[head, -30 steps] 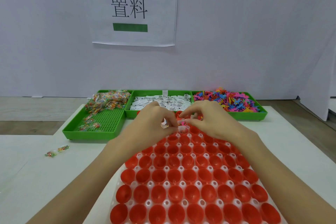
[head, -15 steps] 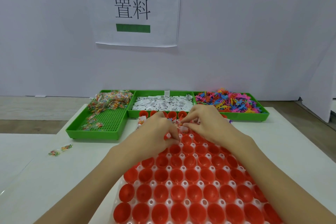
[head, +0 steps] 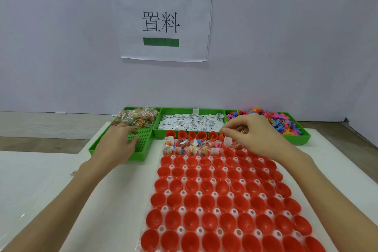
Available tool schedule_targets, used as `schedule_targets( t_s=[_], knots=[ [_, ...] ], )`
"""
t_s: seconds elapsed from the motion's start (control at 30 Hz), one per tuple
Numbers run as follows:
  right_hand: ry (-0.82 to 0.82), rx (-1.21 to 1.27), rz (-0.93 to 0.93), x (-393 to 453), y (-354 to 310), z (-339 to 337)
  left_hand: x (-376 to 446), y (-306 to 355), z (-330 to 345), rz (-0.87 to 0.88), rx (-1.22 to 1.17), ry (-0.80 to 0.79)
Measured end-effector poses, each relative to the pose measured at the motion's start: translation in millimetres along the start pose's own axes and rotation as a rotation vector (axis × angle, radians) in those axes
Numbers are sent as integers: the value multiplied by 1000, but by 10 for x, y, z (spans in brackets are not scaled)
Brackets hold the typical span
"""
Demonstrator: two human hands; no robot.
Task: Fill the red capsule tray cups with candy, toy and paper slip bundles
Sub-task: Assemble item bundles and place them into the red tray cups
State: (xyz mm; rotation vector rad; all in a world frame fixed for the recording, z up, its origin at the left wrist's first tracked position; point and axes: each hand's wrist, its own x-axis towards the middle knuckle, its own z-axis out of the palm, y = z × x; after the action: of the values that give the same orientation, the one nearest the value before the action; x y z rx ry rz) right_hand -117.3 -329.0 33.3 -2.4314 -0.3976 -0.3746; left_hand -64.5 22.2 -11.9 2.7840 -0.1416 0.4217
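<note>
Our right hand [head: 259,137] pinches its fingers [head: 226,131] narrow on a small white paper slip [head: 227,141], right over a far-row cup of the red plastic capsule tray [head: 225,196]. Our left hand [head: 116,145] lies spread flat in the green plastic candy bin [head: 143,153], nearer the wrapped candies [head: 137,117], which lie farther back.

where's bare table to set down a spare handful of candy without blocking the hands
Bare white table lies left of the red capsule tray, near the left forearm. A narrower strip runs along the tray's right side. Crowded: the far edge, where green bins meet the tray and both hands work.
</note>
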Motion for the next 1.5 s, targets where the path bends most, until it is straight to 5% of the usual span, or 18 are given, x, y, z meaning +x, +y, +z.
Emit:
schedule_targets(
  t_s=[0.1,0.33,0.5,0.63,0.93,1.5],
  knots=[
    [-14,21,-11,-14,-26,22,73,-145,-68,-97,-19,-114],
    [-79,26,-4,-37,-25,7,73,-145,-38,-80,-144,-57],
    [-68,30,9,-38,21,-19,-105,-84,-6,68,-68,175],
    [-62,35,20,-46,40,-26,-373,122,-110,227,-229,378],
    [-23,-74,31,-15,-29,165,-948,601,-70,96,-1047,16],
    [-437,-328,189,1253,220,641,-906,427,-5,129,-1065,83]
  ],
)
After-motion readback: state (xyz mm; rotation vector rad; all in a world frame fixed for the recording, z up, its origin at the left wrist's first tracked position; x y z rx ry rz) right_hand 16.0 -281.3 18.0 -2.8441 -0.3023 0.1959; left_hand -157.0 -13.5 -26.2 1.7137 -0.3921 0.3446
